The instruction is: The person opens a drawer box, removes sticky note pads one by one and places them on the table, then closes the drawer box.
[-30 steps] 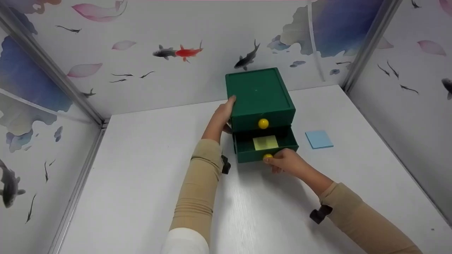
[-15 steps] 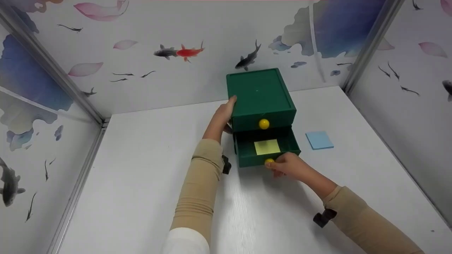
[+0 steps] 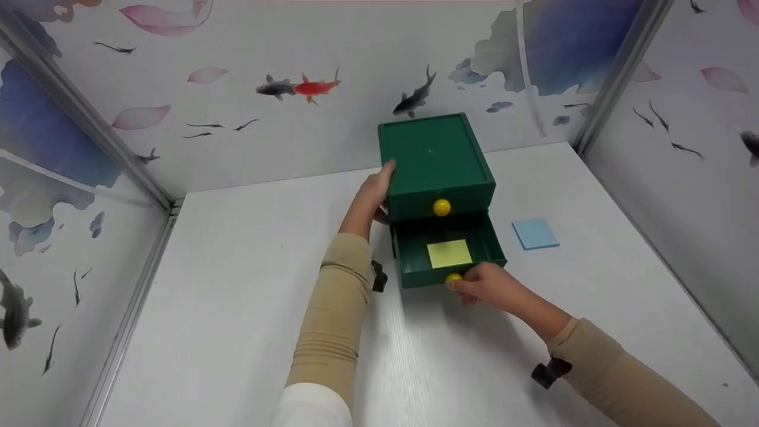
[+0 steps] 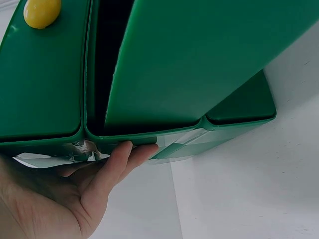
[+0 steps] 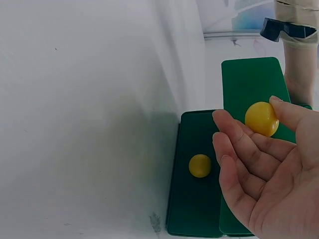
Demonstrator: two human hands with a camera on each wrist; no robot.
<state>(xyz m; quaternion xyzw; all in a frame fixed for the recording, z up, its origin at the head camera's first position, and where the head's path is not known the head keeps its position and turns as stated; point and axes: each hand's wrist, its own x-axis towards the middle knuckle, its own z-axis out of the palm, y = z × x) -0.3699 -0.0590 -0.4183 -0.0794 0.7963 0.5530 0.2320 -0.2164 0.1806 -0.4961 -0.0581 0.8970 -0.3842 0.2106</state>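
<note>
A green drawer cabinet (image 3: 433, 151) with yellow round knobs stands on the white table. Its middle drawer (image 3: 427, 279) is pulled out, and inside it lies a yellow sticky-note pad (image 3: 449, 254). My right hand (image 3: 489, 284) pinches that drawer's knob (image 5: 261, 119) between thumb and fingers, its other fingers curled loosely. My left hand (image 3: 376, 190) presses flat along the cabinet's left side, thumb near the top edge. In the left wrist view, its fingers (image 4: 117, 162) lie against the side wall beside the open drawer.
To the right of the cabinet, a light blue sticky-note pad (image 3: 535, 233) lies on the table (image 3: 237, 308). Below the pulled-out drawer is a lower drawer with its own knob (image 5: 200, 166), closed. A fish-printed panel (image 3: 332, 136) rises close behind the cabinet.
My right hand has drawn the middle drawer further out toward me, and the yellow pad inside has come along with it. My left hand has stayed in place on the cabinet.
</note>
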